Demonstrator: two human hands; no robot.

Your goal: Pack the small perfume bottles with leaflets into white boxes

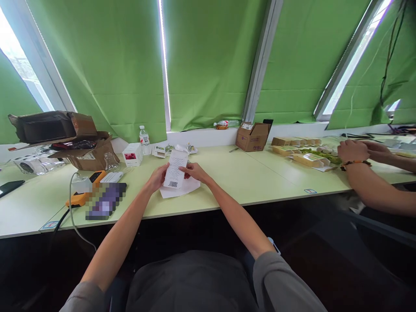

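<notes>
A flat white carton (175, 170), printed with small text and a barcode at its lower end, is held up over the table, tilted toward me. My left hand (159, 177) grips its left edge, with the fingers partly hidden behind it. On the right edge, my right hand (196, 172) is closed with the thumb and fingers pinching the carton. A white sheet of paper (183, 190) lies on the table beneath both hands. Just behind are a small white box (159, 151) and some crumpled white and green wrapping (191, 149).
Left of me are a blurred phone-like object (106, 201), an orange power strip (79, 198), a white box (132, 154), a plastic bottle (144, 136) and stacked cardboard boxes (87, 160). Rightward stand a brown carton (251, 138) and another person's hands (354, 151) near yellow packages (310, 160).
</notes>
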